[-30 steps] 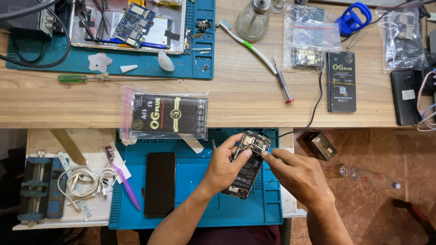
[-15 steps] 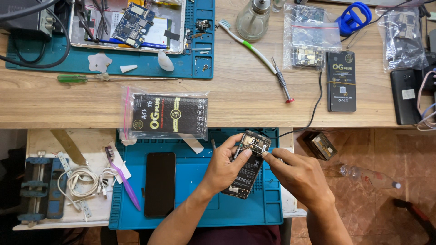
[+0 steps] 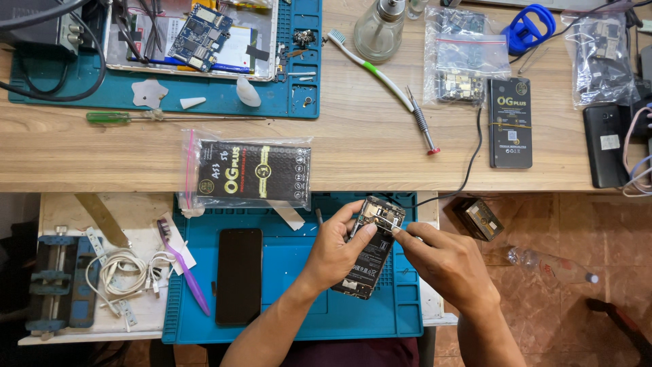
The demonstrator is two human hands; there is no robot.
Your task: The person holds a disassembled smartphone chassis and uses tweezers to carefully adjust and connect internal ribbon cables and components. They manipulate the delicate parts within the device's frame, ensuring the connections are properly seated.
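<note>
My left hand grips an opened phone with its back cover off, its circuit board and battery showing, held tilted over the blue work mat. My right hand pinches with thumb and forefinger at the phone's upper right edge near the board; whether something small sits between the fingertips I cannot tell. A black phone screen panel lies flat on the mat to the left of my left forearm.
A bagged black package overhangs the wooden desk edge. A purple toothbrush, white cable and blue vise lie left. Farther back are a screwdriver, green-handled screwdriver, glass bottle, black box and a dismantled tablet.
</note>
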